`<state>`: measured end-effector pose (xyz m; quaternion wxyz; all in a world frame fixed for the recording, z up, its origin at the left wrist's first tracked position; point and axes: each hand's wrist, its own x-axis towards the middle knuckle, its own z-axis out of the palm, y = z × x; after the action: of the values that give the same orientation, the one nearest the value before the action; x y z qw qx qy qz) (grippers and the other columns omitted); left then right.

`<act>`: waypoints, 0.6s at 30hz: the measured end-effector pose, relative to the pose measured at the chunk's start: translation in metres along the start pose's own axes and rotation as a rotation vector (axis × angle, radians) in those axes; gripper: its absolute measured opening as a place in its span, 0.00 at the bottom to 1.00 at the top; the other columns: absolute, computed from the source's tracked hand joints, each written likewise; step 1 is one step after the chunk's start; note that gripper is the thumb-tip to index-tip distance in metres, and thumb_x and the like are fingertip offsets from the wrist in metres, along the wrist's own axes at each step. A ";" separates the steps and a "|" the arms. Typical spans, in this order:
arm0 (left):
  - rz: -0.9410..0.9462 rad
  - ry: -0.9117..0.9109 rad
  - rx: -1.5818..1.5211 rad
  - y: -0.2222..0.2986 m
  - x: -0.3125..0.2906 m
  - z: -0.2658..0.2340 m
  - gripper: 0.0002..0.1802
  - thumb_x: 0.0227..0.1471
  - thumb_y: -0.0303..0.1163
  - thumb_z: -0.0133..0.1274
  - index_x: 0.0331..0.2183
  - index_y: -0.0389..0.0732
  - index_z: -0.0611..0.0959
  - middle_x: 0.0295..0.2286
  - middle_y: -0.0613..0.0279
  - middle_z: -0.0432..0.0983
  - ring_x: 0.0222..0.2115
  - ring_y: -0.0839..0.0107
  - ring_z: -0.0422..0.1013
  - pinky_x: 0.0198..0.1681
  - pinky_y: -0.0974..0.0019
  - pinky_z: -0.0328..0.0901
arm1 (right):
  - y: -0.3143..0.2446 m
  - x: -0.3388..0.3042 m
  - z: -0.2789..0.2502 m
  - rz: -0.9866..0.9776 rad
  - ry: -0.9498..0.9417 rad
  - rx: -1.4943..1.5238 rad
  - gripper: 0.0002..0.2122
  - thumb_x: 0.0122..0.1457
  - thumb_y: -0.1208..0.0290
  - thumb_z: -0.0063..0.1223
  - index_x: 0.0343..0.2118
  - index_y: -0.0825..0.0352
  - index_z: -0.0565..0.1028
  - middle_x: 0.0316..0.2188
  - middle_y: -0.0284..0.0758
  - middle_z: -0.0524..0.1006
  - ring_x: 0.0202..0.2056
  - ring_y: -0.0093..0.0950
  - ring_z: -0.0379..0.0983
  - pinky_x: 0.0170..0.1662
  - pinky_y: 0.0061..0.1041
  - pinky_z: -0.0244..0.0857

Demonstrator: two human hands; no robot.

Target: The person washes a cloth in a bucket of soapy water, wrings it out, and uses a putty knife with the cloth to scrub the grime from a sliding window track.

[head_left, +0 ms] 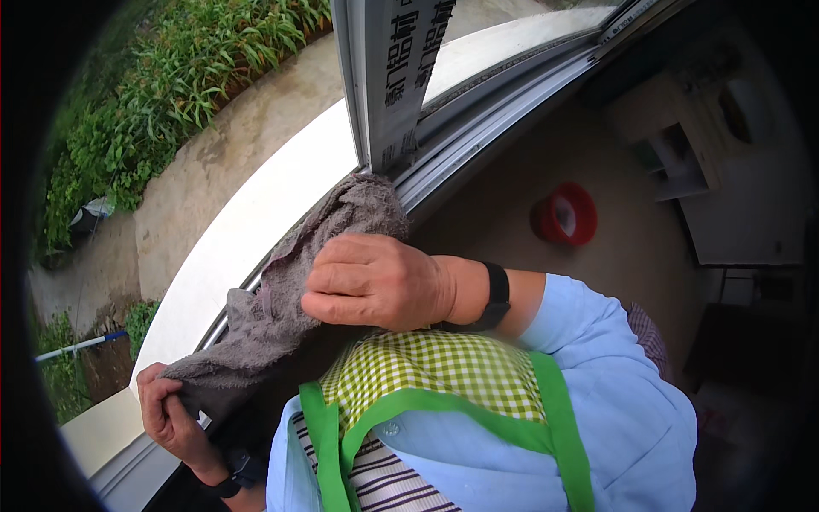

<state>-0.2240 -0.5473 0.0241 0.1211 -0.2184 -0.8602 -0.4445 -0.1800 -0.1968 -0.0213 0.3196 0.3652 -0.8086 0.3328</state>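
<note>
A grey-brown towel (281, 294) lies bunched along the window sill track, stretched between my two hands. Its far end presses against the foot of the upright metal window frame (388, 111). At the lower left, my left hand (175, 418) pinches the towel's near corner between thumb and fingers. My right hand (371, 282) is closed in a loose fist on the towel's middle, knuckles up. The fold under its fingers is partly hidden by the hand. A dark band is on each wrist.
Beyond the white outer ledge (256, 205) are a concrete path (235, 128) and green plants (188, 77). Sliding rails (503, 107) run to the upper right. Indoors, a red bucket (565, 213) stands on the floor near a pale desk (742, 196).
</note>
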 end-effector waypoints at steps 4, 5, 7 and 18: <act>0.061 -0.098 0.012 0.023 0.010 0.025 0.08 0.42 0.12 0.42 0.25 0.34 0.73 0.32 0.53 0.71 0.34 0.66 0.67 0.41 0.70 0.61 | 0.000 -0.004 -0.044 0.021 0.138 -0.113 0.11 0.47 0.78 0.56 0.35 0.66 0.74 0.31 0.33 0.71 0.29 0.31 0.72 0.31 0.25 0.70; 0.067 -0.141 -0.017 0.028 0.012 0.029 0.08 0.42 0.12 0.42 0.25 0.34 0.73 0.31 0.53 0.72 0.34 0.66 0.67 0.40 0.70 0.61 | 0.000 -0.008 -0.059 0.046 0.110 -0.145 0.11 0.47 0.79 0.56 0.35 0.66 0.75 0.31 0.33 0.71 0.28 0.30 0.72 0.29 0.24 0.70; 0.093 -0.142 -0.025 0.040 0.017 0.043 0.09 0.40 0.11 0.43 0.25 0.33 0.74 0.31 0.51 0.73 0.32 0.65 0.68 0.37 0.70 0.61 | 0.005 -0.015 -0.085 0.136 0.122 -0.268 0.11 0.46 0.80 0.57 0.35 0.65 0.76 0.30 0.33 0.71 0.27 0.30 0.71 0.28 0.24 0.70; 0.520 -0.576 0.049 0.083 0.061 0.137 0.17 0.34 0.16 0.52 0.33 0.38 0.83 0.36 0.52 0.78 0.33 0.55 0.76 0.34 0.60 0.72 | 0.056 -0.052 -0.154 0.611 -0.059 -0.661 0.15 0.51 0.84 0.56 0.42 0.66 0.72 0.33 0.38 0.75 0.38 0.41 0.72 0.47 0.37 0.66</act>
<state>-0.2395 -0.3771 0.0291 -0.0114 -0.5423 -0.7852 -0.2988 -0.1548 -0.0295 0.0106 0.2829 -0.0028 -0.9509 0.1252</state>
